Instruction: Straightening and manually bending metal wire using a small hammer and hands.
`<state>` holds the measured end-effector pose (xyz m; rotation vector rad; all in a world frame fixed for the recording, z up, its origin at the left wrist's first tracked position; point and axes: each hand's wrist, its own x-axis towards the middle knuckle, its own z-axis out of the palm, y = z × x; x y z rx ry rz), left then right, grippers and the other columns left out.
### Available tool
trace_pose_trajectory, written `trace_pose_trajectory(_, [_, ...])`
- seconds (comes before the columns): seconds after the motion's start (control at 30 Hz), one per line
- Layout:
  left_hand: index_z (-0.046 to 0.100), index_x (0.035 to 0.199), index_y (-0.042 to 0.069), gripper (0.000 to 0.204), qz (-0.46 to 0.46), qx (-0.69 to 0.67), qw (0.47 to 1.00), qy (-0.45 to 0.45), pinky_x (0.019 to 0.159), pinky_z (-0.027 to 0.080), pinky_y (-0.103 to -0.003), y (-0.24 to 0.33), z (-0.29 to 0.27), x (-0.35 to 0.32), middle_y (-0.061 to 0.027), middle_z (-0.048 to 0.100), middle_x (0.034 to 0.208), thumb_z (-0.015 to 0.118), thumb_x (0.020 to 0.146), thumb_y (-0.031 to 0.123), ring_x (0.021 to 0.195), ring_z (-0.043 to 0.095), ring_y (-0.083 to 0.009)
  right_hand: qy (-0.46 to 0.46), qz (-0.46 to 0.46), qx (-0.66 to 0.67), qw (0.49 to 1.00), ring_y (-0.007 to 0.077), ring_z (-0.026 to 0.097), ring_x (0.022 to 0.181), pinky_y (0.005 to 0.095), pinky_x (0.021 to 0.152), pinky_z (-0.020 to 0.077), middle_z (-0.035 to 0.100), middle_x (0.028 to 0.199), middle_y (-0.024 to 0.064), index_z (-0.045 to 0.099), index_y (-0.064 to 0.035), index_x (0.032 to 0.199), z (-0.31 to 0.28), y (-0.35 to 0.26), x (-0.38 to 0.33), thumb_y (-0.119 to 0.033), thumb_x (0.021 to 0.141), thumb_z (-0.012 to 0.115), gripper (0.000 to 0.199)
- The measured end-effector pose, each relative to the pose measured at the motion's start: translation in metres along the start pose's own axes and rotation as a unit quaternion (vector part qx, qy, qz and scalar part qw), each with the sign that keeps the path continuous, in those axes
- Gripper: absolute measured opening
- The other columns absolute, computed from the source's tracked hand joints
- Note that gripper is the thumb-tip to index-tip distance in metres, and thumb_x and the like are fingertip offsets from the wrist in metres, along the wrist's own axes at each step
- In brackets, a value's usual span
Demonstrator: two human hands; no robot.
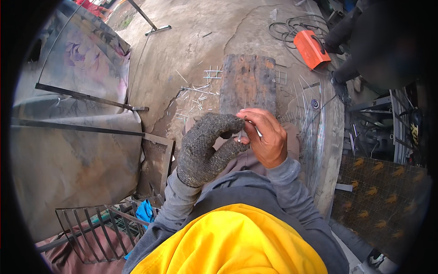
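My left hand [205,145], in a dark grey knitted glove, curls its thumb and fingers together in front of my body. Bare-skinned, my right hand [265,137] meets it fingertip to fingertip. Between them is a small piece of thin silvery metal rod [240,136], both hands pinching it; a bright end also shows beside the right fingers. The fingers cover most of it, so its full shape is hidden. Just beyond the hands lies a worn wooden board [248,82]. Left of the board, several short cut rods [197,90] and a small welded rod grid [212,74] are scattered on the ground.
Long thin rods [315,137] lie to my right. An orange machine [312,49] with coiled cable [285,31] sits far right, near a person's legs [340,75]. Painted sheets [77,155] and a metal frame [166,160] stand left. A barred rack [96,233] is near left.
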<state>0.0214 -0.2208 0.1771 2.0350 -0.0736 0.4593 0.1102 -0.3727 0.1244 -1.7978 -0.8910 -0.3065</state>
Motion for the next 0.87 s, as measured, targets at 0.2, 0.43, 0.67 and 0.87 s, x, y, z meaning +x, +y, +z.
trace_pose_trajectory(0.2, [0.060, 0.117, 0.003, 0.030, -0.245, -0.156, 0.957, -0.021, 0.082, 0.051, -0.029, -0.087, 0.025, -0.018, -0.0051, 0.065, 0.103, 0.069, 0.093, 0.019, 0.089, 0.062, -0.0144, 0.005, 0.028, -0.018, 0.999, 0.0267, 0.070, 0.092, 0.0334, 0.078, 0.0572, 0.071, 0.100, 0.0123, 0.068, -0.0026, 0.103, -0.017, 0.001, -0.037, 0.002, 0.085, 0.069, 0.019])
trace_pose_trajectory(0.43, [0.062, 0.121, 0.009, 0.041, -0.516, -0.428, 0.741, -0.038, 0.073, 0.051, -0.028, -0.143, 0.085, -0.025, -0.0031, 0.062, 0.094, 0.049, 0.102, 0.043, 0.080, 0.060, -0.0152, -0.003, 0.068, -0.017, 0.998, 0.0260, 0.070, 0.095, 0.0327, 0.081, 0.0568, 0.072, 0.102, 0.0125, 0.068, -0.0022, 0.103, -0.019, -0.003, -0.068, 0.002, 0.085, 0.069, 0.018])
trace_pose_trajectory(0.67, [0.061, 0.119, 0.005, 0.032, -0.461, -0.512, 0.719, -0.090, 0.074, 0.051, -0.027, -0.158, 0.125, 0.009, -0.0046, 0.066, 0.098, 0.058, 0.098, 0.029, 0.082, 0.062, -0.0126, -0.004, 0.052, -0.023, 0.998, 0.0272, 0.069, 0.098, 0.0346, 0.084, 0.0562, 0.070, 0.106, 0.0124, 0.069, -0.0015, 0.103, -0.038, -0.007, -0.060, 0.002, 0.084, 0.068, 0.019])
trace_pose_trajectory(0.87, [0.047, 0.139, -0.002, 0.051, -0.352, -0.576, 0.720, -0.159, 0.103, 0.045, -0.028, -0.150, 0.062, -0.025, -0.0183, 0.058, 0.133, 0.057, 0.098, 0.027, 0.122, 0.056, -0.0229, 0.015, -0.010, 0.054, 0.998, 0.0283, 0.066, 0.105, 0.0366, 0.088, 0.0541, 0.066, 0.115, 0.0132, 0.066, -0.0022, 0.112, -0.041, -0.013, -0.059, -0.011, 0.088, 0.069, 0.026])
